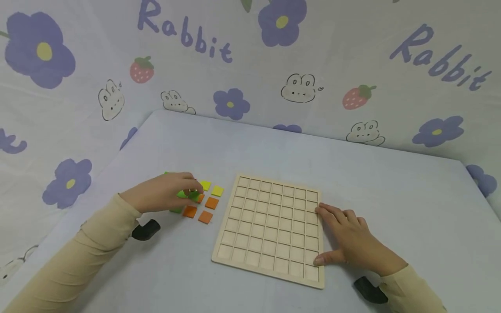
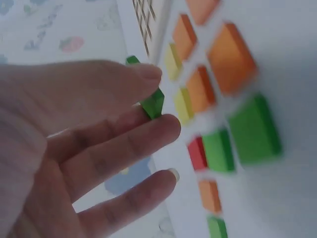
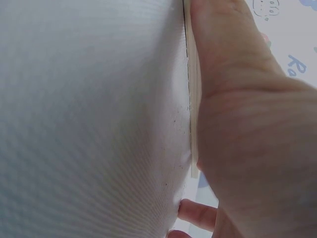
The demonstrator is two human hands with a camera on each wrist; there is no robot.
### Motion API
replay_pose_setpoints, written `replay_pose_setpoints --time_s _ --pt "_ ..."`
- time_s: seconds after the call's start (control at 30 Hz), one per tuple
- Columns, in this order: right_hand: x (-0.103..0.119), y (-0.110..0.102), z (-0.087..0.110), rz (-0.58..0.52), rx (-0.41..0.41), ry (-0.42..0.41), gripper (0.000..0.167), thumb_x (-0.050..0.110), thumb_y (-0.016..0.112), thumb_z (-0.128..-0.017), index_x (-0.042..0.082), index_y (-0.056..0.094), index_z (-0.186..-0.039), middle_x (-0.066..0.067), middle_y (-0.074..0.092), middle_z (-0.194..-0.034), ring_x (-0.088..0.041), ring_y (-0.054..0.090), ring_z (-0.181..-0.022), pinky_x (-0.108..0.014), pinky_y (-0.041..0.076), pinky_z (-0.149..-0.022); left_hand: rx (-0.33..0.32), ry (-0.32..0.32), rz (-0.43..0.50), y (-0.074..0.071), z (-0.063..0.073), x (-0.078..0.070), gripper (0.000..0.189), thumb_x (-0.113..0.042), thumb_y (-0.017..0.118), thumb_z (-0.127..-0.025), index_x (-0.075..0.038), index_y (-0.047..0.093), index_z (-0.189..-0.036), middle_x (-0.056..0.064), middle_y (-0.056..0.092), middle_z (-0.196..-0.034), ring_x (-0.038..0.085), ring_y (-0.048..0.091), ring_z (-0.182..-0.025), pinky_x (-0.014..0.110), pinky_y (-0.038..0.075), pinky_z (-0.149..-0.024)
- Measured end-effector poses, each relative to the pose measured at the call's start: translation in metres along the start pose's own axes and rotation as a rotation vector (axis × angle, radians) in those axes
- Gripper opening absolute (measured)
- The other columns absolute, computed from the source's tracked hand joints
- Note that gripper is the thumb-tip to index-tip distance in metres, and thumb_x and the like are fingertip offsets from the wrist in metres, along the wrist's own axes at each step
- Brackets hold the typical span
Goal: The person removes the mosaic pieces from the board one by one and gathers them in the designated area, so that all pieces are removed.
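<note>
Over a group of square tiles on the table, my left hand [image 1: 164, 191] pinches a green tile [image 2: 153, 103] between thumb and fingertips, its other fingers spread apart. Orange tiles [image 1: 205, 217], yellow tiles [image 1: 217, 191] and green tiles [image 2: 255, 131] lie under and beside this hand, with a red tile [image 2: 197, 152] among them; the hand partly covers them in the head view. A square wooden grid board [image 1: 266, 272] with bare cells lies right of the tiles. My right hand [image 1: 350, 234] rests at its right edge, thumb on the rim near the lower corner, fingertips higher up.
The table [image 1: 188, 274] has a pale cover. Behind it hangs a cloth [image 1: 258, 69] printed with flowers, rabbits and strawberries. Dark straps [image 1: 146, 230] show beneath both wrists.
</note>
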State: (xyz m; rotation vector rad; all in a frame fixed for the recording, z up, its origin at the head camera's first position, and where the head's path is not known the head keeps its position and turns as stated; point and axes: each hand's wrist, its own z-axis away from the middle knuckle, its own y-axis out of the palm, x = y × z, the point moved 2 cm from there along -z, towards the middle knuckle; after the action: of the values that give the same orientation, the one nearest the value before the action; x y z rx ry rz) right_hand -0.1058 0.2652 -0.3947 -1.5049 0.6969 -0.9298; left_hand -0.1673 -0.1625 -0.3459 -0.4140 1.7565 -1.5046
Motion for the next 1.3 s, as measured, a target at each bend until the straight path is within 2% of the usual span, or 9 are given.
replay_pose_setpoints --time_s 0.1,0.27,0.47,0.67,1.03,1.17,1.3 --pt "0.0 0.0 -0.001 0.0 -0.002 -0.006 0.115 0.084 0.055 -0.062 0.013 0.028 -0.148 -0.01 0.031 -0.151 -0.031 0.042 -0.111 -0.045 0.034 -0.077 -0.008 -0.067 -0.043 -0.001 0.011 0.011 0.029 -0.013 0.074 -0.083 -0.012 0.067 -0.111 -0.005 0.061 -0.097 0.012 0.059 -0.087 0.03 0.051 -0.078" --pt "-0.001 0.003 -0.002 0.004 -0.013 -0.015 0.115 0.084 0.055 -0.062 0.013 0.028 -0.148 -0.01 0.031 -0.151 -0.031 0.043 -0.111 -0.044 0.034 -0.076 -0.055 -0.119 -0.116 -0.003 0.023 0.025 0.03 -0.002 0.075 -0.078 -0.008 0.067 -0.107 0.0 0.063 -0.097 0.015 0.062 -0.088 0.034 0.053 -0.079" --pt "0.001 0.002 -0.003 -0.001 -0.006 -0.007 0.116 0.085 0.054 -0.061 0.013 0.028 -0.148 -0.009 0.031 -0.151 -0.03 0.042 -0.11 -0.044 0.034 -0.077 -0.027 -0.173 -0.158 0.001 0.027 0.037 0.03 0.002 0.073 -0.078 -0.007 0.068 -0.106 0.005 0.065 -0.102 0.021 0.063 -0.093 0.04 0.053 -0.085" --pt "0.002 0.001 -0.001 -0.002 -0.009 -0.004 0.115 0.084 0.054 -0.062 0.013 0.028 -0.148 -0.009 0.031 -0.151 -0.031 0.042 -0.11 -0.046 0.034 -0.078 -0.017 -0.162 -0.183 0.001 0.026 0.038 0.031 0.005 0.073 -0.077 -0.006 0.068 -0.105 0.006 0.063 -0.101 0.021 0.062 -0.089 0.04 0.053 -0.082" --pt "0.001 0.001 0.001 0.004 -0.018 -0.001 0.115 0.085 0.054 -0.061 0.013 0.029 -0.148 -0.009 0.032 -0.15 -0.031 0.043 -0.111 -0.045 0.034 -0.077 -0.031 -0.167 -0.226 -0.001 0.021 0.035 0.028 0.003 0.074 -0.076 -0.006 0.069 -0.102 0.006 0.063 -0.101 0.022 0.064 -0.09 0.039 0.054 -0.082" --pt "0.0 0.002 0.0 0.0 -0.016 0.004 0.116 0.085 0.054 -0.061 0.013 0.029 -0.148 -0.009 0.032 -0.15 -0.031 0.043 -0.111 -0.044 0.034 -0.077 -0.045 -0.151 -0.255 -0.001 0.019 0.034 0.029 0.002 0.075 -0.076 -0.007 0.068 -0.103 0.006 0.063 -0.099 0.02 0.063 -0.086 0.038 0.054 -0.079" --pt "-0.001 0.005 0.0 0.005 -0.013 0.006 0.116 0.085 0.054 -0.061 0.013 0.029 -0.148 -0.01 0.032 -0.151 -0.031 0.043 -0.11 -0.044 0.035 -0.076 -0.048 -0.163 -0.271 0.0 0.017 0.032 0.029 0.002 0.075 -0.076 -0.008 0.069 -0.102 0.005 0.063 -0.095 0.018 0.061 -0.079 0.037 0.054 -0.076"
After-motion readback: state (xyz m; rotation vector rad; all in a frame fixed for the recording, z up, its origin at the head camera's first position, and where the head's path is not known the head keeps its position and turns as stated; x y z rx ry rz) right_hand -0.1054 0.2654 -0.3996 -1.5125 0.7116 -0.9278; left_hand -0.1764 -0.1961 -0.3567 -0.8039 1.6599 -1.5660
